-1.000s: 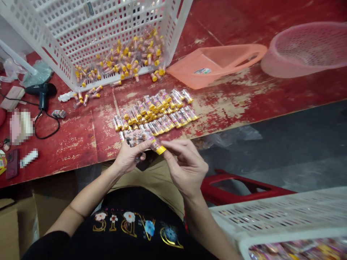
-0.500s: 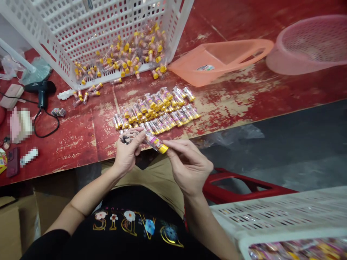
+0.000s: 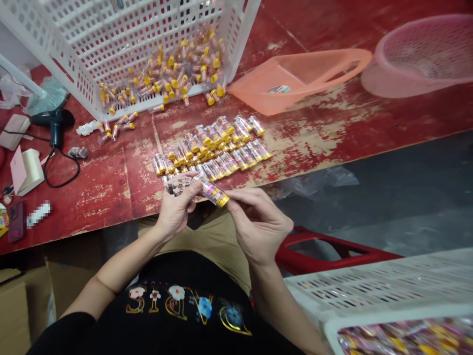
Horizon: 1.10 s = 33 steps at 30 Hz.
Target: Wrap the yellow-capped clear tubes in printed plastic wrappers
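Between my hands is a small clear tube point(image 3: 212, 191) with a yellow cap and a printed label, tilted with its cap toward the right. My left hand point(image 3: 179, 204) holds its clear end between thumb and fingers, and also has clear, dark-marked packaging point(image 3: 178, 184) in its fingers. My right hand point(image 3: 258, 222) pinches the capped end with thumb and forefinger. Just beyond, rows of labelled tubes point(image 3: 221, 165) lie stacked on the red table point(image 3: 111, 197). Unlabelled-looking tubes with yellow caps point(image 3: 170, 81) fill the tipped white crate point(image 3: 70, 74).
An orange scoop point(image 3: 295, 79) and a pink basket point(image 3: 414, 59) stand at the back right. A hair dryer point(image 3: 55, 123) and a phone point(image 3: 16, 220) lie at the left. Lower right are a red stool point(image 3: 332, 256) and a white crate point(image 3: 369, 291) of tubes.
The tube between my hands has turned slightly, showing more of its label, and my right hand has shifted a little to the right. Both hands keep their hold.
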Available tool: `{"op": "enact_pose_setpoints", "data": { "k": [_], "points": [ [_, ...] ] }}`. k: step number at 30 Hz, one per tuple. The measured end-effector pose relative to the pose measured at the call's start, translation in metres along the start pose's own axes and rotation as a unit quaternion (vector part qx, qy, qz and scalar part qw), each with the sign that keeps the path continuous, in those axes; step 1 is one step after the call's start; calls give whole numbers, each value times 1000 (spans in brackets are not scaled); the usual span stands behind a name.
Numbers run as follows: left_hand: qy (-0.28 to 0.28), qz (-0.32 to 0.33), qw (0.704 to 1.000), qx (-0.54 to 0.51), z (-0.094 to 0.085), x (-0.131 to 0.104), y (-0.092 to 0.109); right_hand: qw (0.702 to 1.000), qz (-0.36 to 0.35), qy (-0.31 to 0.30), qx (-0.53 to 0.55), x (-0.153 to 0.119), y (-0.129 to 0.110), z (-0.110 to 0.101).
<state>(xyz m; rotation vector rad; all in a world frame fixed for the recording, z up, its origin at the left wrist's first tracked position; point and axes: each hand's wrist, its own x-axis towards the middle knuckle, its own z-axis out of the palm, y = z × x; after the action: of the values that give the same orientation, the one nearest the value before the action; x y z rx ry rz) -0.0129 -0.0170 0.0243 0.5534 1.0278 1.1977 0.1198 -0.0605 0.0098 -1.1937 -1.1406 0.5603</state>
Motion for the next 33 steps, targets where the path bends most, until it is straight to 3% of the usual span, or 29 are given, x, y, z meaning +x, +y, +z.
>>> {"op": "enact_pose_setpoints", "data": {
  "k": [19,25,28,31,33],
  "points": [
    [-9,-34,999,-1,8,20,-15,999,23,22,5,8,24,-5],
    [-17,-38,999,2,12,26,-15,999,36,-3,-3,8,24,-9],
    [-26,-62,998,-9,10,29,-15,997,22,69,-33,27,51,-17],
    [-7,-115,993,-35,5,33,-15,981,12,178,-75,77,108,-26],
    [13,-146,988,-52,0,33,-15,980,28,169,-106,118,149,-28]
  ]
}}
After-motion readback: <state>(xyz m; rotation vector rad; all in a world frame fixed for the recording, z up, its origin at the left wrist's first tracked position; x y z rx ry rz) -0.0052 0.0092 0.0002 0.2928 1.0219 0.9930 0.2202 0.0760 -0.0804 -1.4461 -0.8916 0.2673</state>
